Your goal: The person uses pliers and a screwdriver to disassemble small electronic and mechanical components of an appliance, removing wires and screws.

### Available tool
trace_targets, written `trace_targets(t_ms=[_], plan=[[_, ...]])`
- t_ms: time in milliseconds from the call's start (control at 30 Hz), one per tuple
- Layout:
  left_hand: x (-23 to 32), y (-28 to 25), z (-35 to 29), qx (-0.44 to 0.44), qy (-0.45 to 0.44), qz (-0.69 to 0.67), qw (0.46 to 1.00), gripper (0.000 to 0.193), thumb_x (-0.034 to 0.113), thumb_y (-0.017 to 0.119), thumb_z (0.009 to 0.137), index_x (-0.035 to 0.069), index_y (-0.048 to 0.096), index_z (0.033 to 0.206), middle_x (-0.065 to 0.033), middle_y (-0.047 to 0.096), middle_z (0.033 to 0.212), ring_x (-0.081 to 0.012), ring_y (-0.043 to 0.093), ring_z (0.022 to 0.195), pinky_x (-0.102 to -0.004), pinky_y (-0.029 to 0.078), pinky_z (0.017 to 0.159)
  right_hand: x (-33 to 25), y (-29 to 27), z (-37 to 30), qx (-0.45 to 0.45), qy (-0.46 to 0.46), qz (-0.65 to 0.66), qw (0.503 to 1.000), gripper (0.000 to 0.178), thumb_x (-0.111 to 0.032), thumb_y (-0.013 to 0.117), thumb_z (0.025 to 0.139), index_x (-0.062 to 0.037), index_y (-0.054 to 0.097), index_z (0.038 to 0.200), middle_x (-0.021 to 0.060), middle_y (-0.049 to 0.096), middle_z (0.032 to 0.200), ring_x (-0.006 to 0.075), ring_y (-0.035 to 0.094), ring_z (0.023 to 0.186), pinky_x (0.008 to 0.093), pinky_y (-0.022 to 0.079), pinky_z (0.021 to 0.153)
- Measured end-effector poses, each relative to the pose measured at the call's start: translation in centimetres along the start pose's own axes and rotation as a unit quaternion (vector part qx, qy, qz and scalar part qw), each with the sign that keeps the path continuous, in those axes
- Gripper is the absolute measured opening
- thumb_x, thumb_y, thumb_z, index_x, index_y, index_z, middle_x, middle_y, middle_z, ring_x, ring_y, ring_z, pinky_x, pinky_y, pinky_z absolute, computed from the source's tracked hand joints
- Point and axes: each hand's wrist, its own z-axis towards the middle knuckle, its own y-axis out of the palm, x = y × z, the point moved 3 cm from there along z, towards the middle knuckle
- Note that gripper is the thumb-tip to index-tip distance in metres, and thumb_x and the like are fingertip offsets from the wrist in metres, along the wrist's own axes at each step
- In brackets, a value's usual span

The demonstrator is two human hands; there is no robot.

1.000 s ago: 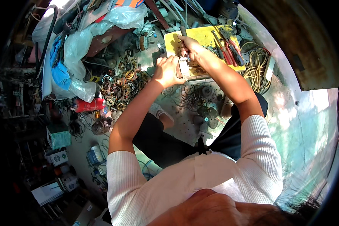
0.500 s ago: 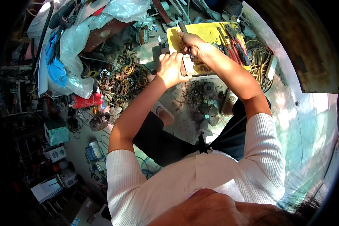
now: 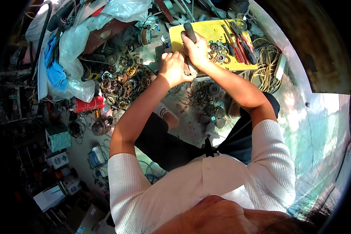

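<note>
My right hand [image 3: 197, 50] is wrapped round the dark handle of a tool [image 3: 189, 31], which stands up out of my fist over the yellow board [image 3: 208, 29]. Its working end is hidden, so I cannot tell its kind. Just to the left, my left hand [image 3: 172, 67] grips a brownish block-like part [image 3: 188, 69] at the board's near left edge. That part is largely covered by my fingers. Small rings and bearings [image 3: 221, 58] lie on the board beside my right hand. Pliers [image 3: 243, 45] with red handles rest farther right on it.
A pile of copper-wound motor parts [image 3: 124, 82] covers the floor at left, near a red cylinder [image 3: 89, 104]. Coiled cable [image 3: 267, 70] lies right of the board. Dark round parts [image 3: 214, 113] sit between my feet. Clear plastic sheeting [image 3: 76, 58] hangs at the far left.
My right hand has turned, so the tool's handle now stands more upright, and it has come down nearer my left hand. The small rings on the board have come into sight. My left hand keeps its grip.
</note>
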Motion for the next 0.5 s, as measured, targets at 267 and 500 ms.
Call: trace_targets(t_ms=[267, 500], plan=[[-0.2, 0.1, -0.4, 0.030, 0.027, -0.027, 0.999, 0.059, 0.049, 0.082, 0.060, 0.010, 0.067, 0.102, -0.0094, 0.068, 0.102, -0.0282, 0.063, 0.098, -0.0418, 0.041, 0.096, -3.8, -1.0, -2.7, -0.176, -0.322, -0.209, 0.906, 0.018, -0.019, 0.065, 0.079, -0.0064, 0.054, 0.073, 0.0130, 0.055, 0.064, 0.0344, 0.057, 0.058, 0.0407, 0.045, 0.054], [0.5, -1.1, -0.2, -0.034, -0.023, -0.064, 0.997, 0.081, 0.049, 0.084, 0.060, 0.000, 0.057, 0.118, -0.0198, 0.058, 0.119, -0.0351, 0.052, 0.118, -0.0424, 0.039, 0.103, -6.1, -7.1, -4.7, -0.006, -0.143, -0.096, 0.985, 0.018, -0.008, 0.062, 0.087, 0.0005, 0.064, 0.103, 0.0091, 0.067, 0.086, 0.0142, 0.061, 0.078, 0.0300, 0.050, 0.074]])
